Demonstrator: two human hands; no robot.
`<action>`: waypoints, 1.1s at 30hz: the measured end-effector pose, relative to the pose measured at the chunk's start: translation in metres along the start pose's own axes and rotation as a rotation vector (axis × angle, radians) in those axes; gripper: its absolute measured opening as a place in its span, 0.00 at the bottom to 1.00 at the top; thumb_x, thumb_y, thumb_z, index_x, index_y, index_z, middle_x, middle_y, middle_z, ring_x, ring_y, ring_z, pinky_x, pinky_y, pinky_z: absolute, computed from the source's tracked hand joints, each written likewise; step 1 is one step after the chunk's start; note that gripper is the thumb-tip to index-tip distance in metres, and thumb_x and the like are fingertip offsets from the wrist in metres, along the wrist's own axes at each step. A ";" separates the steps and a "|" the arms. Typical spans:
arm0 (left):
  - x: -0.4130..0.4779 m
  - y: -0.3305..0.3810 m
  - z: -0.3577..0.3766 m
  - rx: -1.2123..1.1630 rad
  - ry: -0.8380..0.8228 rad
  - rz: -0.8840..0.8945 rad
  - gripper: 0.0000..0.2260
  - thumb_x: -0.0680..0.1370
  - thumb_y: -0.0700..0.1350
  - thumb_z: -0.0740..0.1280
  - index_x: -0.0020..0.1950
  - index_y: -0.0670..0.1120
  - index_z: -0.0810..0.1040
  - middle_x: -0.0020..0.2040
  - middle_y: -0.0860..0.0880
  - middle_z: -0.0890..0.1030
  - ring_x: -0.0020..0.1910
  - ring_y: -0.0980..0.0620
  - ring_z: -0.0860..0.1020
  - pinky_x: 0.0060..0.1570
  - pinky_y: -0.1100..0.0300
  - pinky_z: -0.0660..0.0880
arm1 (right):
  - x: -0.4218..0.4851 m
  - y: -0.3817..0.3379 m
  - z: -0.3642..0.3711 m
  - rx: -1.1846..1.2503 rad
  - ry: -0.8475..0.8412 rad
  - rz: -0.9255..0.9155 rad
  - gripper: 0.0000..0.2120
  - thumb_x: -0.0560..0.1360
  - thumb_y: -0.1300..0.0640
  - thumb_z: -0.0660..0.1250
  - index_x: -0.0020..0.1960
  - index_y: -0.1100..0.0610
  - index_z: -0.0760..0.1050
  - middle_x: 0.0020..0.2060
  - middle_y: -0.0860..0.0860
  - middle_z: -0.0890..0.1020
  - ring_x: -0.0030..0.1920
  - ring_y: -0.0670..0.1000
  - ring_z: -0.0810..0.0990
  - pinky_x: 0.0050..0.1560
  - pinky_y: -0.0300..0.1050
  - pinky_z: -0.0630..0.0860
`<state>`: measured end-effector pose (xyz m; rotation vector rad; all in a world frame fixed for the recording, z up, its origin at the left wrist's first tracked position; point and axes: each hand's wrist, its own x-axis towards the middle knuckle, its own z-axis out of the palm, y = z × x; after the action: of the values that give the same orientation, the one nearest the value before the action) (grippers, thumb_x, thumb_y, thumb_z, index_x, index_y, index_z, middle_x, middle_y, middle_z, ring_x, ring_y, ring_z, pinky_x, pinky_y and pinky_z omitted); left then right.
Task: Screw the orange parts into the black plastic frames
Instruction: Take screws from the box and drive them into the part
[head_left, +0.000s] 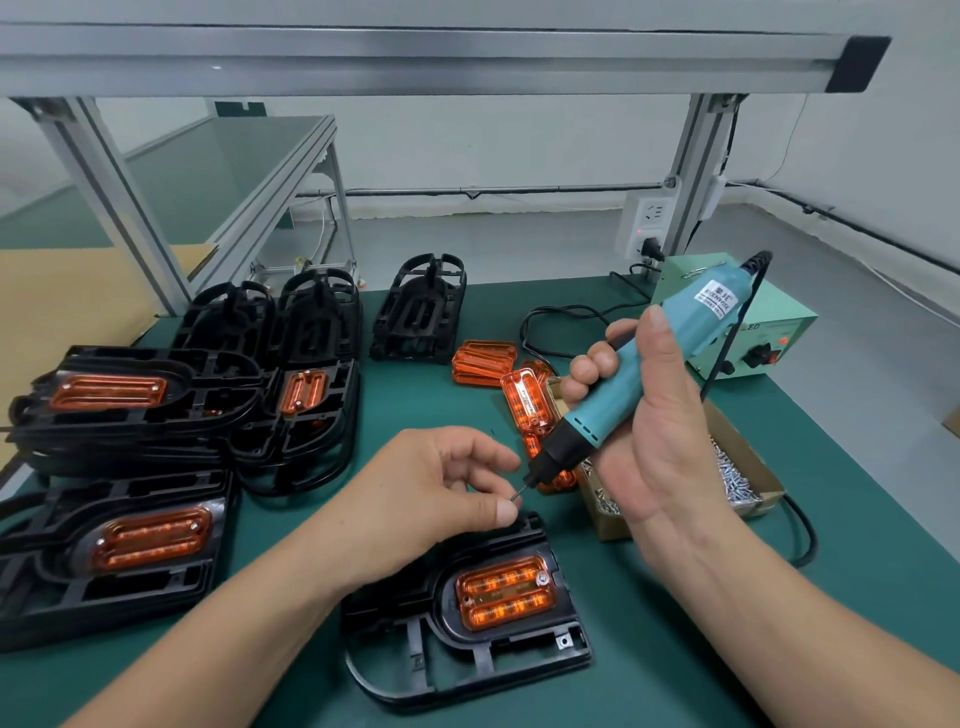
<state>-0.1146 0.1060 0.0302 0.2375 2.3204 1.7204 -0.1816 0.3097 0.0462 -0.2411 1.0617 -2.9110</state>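
Note:
A black plastic frame (467, 660) lies on the green mat in front of me, with an orange part (506, 592) seated in it; one screw shows at that part's upper right corner. My right hand (639, 415) grips a teal electric screwdriver (639, 374), tilted with its tip down and to the left above the frame. My left hand (441, 483) pinches a small screw (516, 493) at the driver's bit.
Stacks of black frames with orange parts (150, 535) fill the left side, and bare frames (418, 317) stand further back. Loose orange parts (485, 361) lie mid-table. A cardboard box of screws (737, 478) sits right, with a green power supply (748, 322) and its cable behind.

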 end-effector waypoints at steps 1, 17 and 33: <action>0.000 0.000 -0.003 -0.007 -0.017 -0.011 0.14 0.74 0.49 0.80 0.58 0.58 0.85 0.52 0.50 0.89 0.40 0.59 0.83 0.40 0.69 0.75 | -0.001 0.001 0.000 0.000 0.007 0.005 0.13 0.81 0.46 0.71 0.50 0.56 0.77 0.35 0.51 0.75 0.36 0.49 0.77 0.39 0.43 0.79; -0.007 0.004 -0.046 0.558 -0.341 -0.148 0.16 0.74 0.58 0.76 0.60 0.57 0.85 0.42 0.53 0.83 0.38 0.59 0.78 0.43 0.59 0.75 | -0.030 0.025 0.014 -0.160 -0.290 0.113 0.19 0.75 0.43 0.78 0.51 0.55 0.76 0.35 0.51 0.73 0.35 0.50 0.75 0.36 0.43 0.75; -0.009 0.005 -0.042 0.539 -0.305 -0.173 0.14 0.74 0.57 0.79 0.57 0.59 0.84 0.43 0.55 0.85 0.40 0.59 0.81 0.44 0.60 0.76 | -0.042 0.031 0.018 -0.261 -0.412 0.116 0.23 0.75 0.41 0.79 0.55 0.57 0.74 0.35 0.53 0.73 0.34 0.52 0.76 0.36 0.45 0.74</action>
<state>-0.1182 0.0661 0.0477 0.3521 2.4308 0.8814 -0.1383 0.2775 0.0342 -0.7223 1.3160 -2.4594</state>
